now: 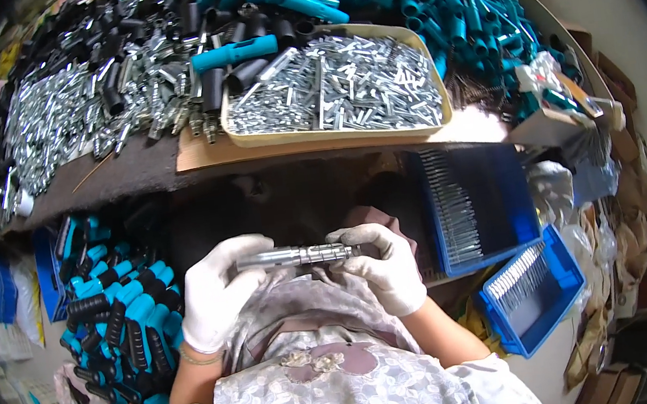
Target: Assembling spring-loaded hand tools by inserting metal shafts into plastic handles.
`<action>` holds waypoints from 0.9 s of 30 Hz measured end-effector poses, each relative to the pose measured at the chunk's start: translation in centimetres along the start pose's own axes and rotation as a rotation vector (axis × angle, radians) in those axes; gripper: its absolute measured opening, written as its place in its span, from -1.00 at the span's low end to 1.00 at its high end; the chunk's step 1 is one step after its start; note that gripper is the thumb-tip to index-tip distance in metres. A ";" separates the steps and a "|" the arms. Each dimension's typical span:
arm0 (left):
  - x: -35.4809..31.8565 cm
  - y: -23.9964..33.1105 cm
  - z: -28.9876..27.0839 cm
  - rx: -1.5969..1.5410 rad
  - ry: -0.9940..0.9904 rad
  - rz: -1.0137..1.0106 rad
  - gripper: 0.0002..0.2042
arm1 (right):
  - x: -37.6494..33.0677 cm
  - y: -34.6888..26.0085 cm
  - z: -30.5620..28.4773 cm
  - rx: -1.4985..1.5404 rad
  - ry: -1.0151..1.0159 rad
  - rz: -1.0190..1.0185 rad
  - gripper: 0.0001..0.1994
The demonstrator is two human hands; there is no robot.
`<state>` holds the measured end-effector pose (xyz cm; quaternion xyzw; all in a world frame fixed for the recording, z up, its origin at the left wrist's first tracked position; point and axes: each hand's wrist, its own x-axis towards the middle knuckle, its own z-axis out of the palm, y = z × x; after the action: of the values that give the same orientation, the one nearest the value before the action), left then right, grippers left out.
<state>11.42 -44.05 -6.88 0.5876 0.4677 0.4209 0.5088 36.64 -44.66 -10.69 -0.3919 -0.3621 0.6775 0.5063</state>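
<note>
**Metal shaft [294, 256] gripped at both ends**

I see the shaft lying level above the lap [280, 312], short of the bench [129, 168]. The gloved left hand [220, 291] grasps its smooth end between thumb and fingers; the gloved right hand [386, 265] pinches its grooved end. I cannot tell whether the metal bears any marking: too small from here. Far ahead, a cream tray [340, 137] holds pins [373, 83]. Near left, teal-and-black handles [139, 309] lie heaped, any lettering unreadable to me. On the right, two blue bins [500, 196] hold metal rods [462, 213] in rows.
</note>
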 end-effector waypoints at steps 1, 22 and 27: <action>0.6 -0.1 -0.7 0.254 -0.107 0.147 -0.66 | 0.0 -0.2 -0.6 -0.077 -0.029 -0.028 -0.73; 1.8 -3.2 4.3 0.469 -0.136 0.055 -0.71 | -0.3 1.4 -26.1 -1.463 0.746 -0.238 -0.90; 1.2 -5.6 4.8 0.273 -0.117 -0.075 -0.68 | 0.0 1.4 -28.5 -1.838 0.372 0.110 -0.78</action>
<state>15.68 -43.60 -12.99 0.6568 0.5118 0.2992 0.4660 61.62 -42.28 -24.16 -0.7566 -0.6494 0.0753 0.0150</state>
